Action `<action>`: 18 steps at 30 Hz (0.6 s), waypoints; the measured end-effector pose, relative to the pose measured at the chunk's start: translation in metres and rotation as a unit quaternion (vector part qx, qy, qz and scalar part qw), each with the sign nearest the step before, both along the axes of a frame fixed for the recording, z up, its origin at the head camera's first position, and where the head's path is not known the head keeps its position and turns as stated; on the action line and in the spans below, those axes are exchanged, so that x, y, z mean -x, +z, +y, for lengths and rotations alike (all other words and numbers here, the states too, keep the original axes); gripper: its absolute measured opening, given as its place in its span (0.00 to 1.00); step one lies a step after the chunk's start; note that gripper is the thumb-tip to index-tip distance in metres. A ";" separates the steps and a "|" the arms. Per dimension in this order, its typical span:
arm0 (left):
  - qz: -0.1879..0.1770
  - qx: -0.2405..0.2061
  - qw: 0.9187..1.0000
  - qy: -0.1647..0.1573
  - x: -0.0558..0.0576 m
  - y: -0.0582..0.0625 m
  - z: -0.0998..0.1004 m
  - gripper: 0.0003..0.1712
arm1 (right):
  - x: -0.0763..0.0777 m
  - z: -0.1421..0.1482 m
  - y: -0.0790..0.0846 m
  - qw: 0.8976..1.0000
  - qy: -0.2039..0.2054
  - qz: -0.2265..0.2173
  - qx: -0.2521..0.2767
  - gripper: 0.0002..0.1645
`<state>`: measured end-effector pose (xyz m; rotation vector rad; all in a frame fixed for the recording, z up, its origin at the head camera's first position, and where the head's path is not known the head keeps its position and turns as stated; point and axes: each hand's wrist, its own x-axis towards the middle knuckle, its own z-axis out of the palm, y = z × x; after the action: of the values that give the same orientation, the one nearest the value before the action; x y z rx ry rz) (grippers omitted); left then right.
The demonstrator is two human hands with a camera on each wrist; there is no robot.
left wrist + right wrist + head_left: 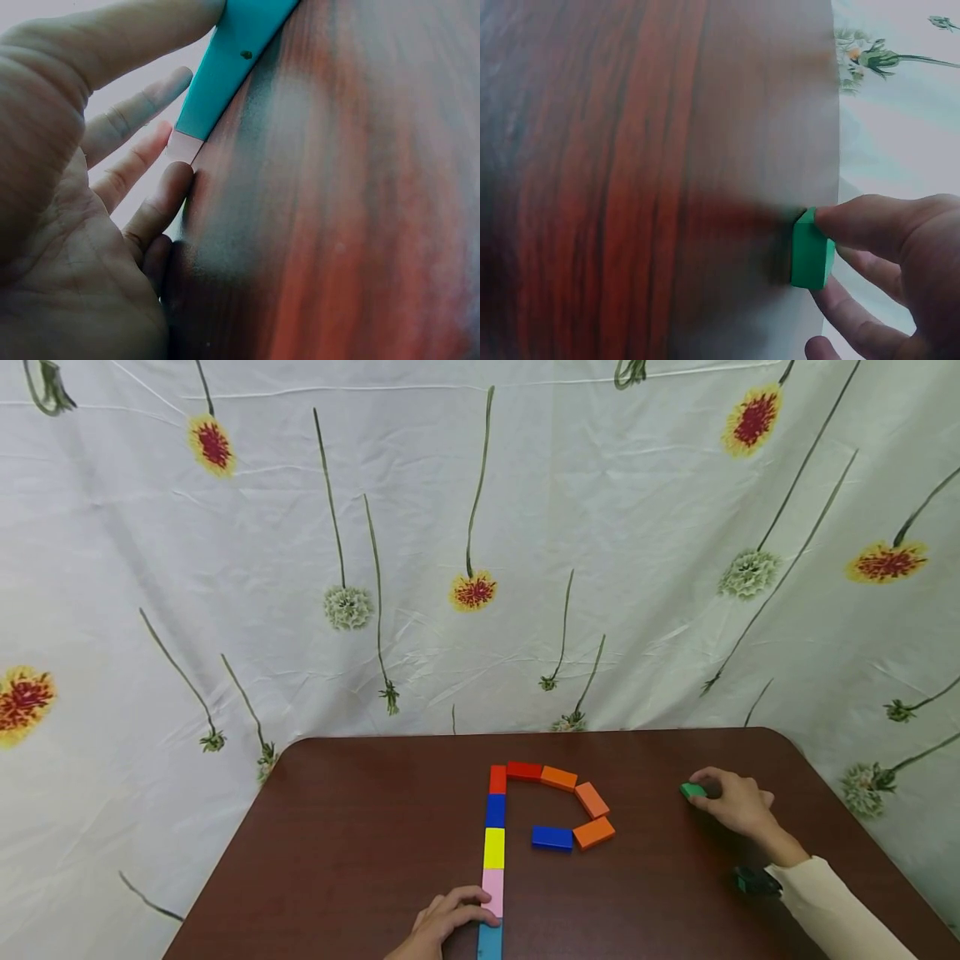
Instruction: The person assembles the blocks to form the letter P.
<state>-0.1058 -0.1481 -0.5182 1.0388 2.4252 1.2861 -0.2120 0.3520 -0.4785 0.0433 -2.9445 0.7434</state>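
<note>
In the head view my right hand (741, 807) pinches a green block (692, 790) between thumb and fingers, at the right of the table. The right wrist view shows that green block (811, 251) close to the tabletop. At the near edge my left hand (445, 924) rests beside a straight column of blocks, its fingers fairly straight. Its fingertips touch the pink block (492, 887) and the light blue block (490, 941). Farther up the column lie a yellow block (494, 848), a blue block (496, 811) and a red block (498, 779).
From the column's top a curve runs right: a flat red block (524, 771), then several orange blocks (592, 799), ending at another blue block (552, 838). A gap separates that blue block from the column. Behind the brown table (375, 827) hangs a flowered cloth (420, 527).
</note>
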 end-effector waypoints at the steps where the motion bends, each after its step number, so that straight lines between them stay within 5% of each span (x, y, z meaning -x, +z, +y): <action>1: -0.001 0.001 1.000 0.000 0.000 0.000 0.000 0.26 | 0.000 0.000 0.000 1.000 -0.001 0.001 -0.001 0.16; 18: -0.011 0.009 1.000 0.001 0.001 0.002 -0.001 0.26 | 0.002 -0.043 0.018 0.994 0.053 0.075 0.060 0.14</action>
<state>-0.1063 -0.1488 -0.5163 1.0131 2.4166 1.2676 -0.2135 0.3086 -0.4607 0.2372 -2.7673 0.8872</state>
